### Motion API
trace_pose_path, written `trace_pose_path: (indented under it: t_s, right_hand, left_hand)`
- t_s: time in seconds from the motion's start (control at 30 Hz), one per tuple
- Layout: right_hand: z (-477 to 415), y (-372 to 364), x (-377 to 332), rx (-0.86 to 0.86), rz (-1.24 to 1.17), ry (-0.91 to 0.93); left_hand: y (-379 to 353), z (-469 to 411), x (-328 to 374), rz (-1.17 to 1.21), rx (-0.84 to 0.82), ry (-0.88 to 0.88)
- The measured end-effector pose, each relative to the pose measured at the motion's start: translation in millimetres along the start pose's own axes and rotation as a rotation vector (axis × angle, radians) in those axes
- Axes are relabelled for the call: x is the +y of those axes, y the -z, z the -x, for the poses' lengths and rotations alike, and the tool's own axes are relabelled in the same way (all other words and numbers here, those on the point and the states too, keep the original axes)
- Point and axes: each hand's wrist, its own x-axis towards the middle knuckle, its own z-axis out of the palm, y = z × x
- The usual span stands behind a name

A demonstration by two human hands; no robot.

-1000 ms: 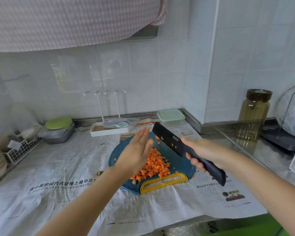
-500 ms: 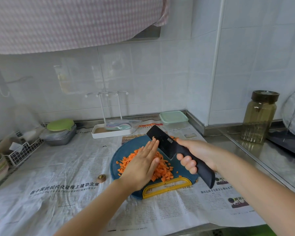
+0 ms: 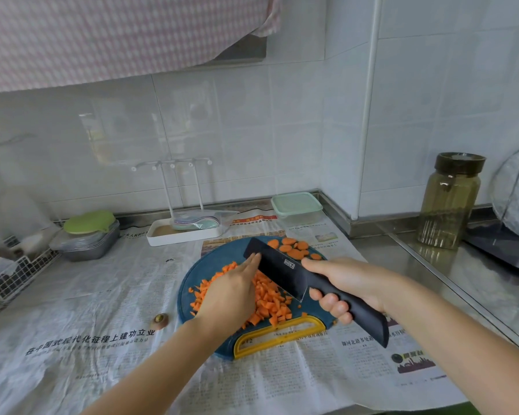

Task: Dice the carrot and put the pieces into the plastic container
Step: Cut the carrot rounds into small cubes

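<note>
Newspaper-covered counter (image 3: 72, 310) | white tile wall (image 3: 252, 130) — steel ledge (image 3: 450, 274)

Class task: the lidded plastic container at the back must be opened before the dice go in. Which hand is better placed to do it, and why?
The left hand: it lies flat and empty on the orange carrot dice, while the right hand has its grip on the black knife. The mint-lidded plastic container is still closed.
</note>
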Motion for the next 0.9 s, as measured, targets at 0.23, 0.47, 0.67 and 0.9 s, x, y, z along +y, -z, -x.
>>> trace_pose_path:
  t_s: [0.23,0.47,0.67,0.9]
  right_hand:
    - [-33.8,38.8,12.4,0.412,0.364,0.350]
    - [-83.0,71.9,23.6,0.816,0.842,0.483]
    - [-100.0,84.5,30.0,0.901,0.955,0.497]
    - [-107.1,84.7,33.2,0.868,0.981,0.473]
  left_hand:
    - [20.0,-32.6,-17.1,0.150,0.185,0.227]
    - [-3.9,-111.6,-28.0,0.057,-0.237,0.239]
    - [-27.7,-144.7,-44.4,0.008,-0.431,0.247]
    - [-44.5,-166.5,-29.5,0.049,-0.470,0.180]
